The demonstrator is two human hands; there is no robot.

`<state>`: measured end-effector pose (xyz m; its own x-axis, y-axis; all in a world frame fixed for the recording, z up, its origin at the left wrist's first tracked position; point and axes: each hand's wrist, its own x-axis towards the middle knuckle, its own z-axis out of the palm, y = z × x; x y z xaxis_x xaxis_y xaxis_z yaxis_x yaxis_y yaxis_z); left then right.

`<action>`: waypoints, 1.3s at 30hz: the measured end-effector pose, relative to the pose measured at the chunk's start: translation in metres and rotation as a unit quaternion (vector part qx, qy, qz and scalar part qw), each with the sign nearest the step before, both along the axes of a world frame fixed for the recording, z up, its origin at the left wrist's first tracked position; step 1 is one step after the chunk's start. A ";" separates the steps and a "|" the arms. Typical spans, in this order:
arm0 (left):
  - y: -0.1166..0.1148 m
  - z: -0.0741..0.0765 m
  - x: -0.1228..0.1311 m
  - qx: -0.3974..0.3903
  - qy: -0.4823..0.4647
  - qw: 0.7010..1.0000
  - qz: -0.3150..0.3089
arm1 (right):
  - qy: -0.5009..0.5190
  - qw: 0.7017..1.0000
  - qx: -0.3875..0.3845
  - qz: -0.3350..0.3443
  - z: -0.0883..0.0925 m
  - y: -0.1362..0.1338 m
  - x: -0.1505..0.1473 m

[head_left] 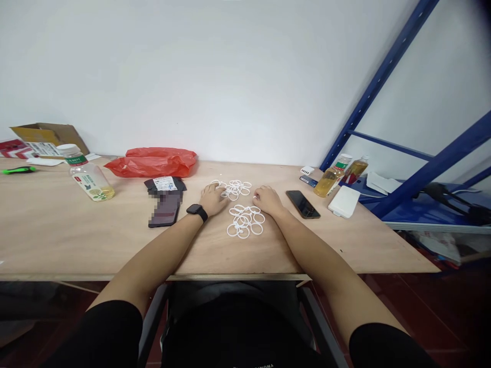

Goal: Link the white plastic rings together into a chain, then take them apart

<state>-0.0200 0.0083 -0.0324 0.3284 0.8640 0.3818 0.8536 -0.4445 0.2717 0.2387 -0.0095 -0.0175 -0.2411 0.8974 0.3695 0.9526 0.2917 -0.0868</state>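
Two clusters of thin white plastic rings with small tabs lie on the wooden table in the head view. The far cluster (241, 187) is between my hands, and the near cluster (244, 221) sits closer to the table's front edge. My left hand (214, 199), below a black smartwatch (197, 210), lies palm down with its fingers stretched out at the left side of the far cluster, touching some rings. My right hand (268, 199) rests to the right of both clusters with its fingers curled. A small bit of white shows at its fingertips, too little to name.
To the left are a dark package (164, 185), a red plastic bag (153, 162), a drink bottle (90, 176) and a green cutter (19, 169). Rightward lie a phone (303, 204), a white case (344, 202) and another bottle (332, 176) beside a blue metal frame (378, 84).
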 end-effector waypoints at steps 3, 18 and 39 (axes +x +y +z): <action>0.000 -0.001 0.000 -0.002 -0.003 1.000 -0.006 | 0.021 0.999 0.019 0.025 0.004 -0.002 -0.003; -0.014 0.019 0.015 0.092 -0.055 0.971 -0.214 | 0.103 0.955 0.083 0.266 0.011 -0.021 -0.032; -0.022 0.023 0.017 0.044 -0.088 0.960 -0.263 | 0.216 0.946 0.062 0.235 0.010 -0.029 -0.037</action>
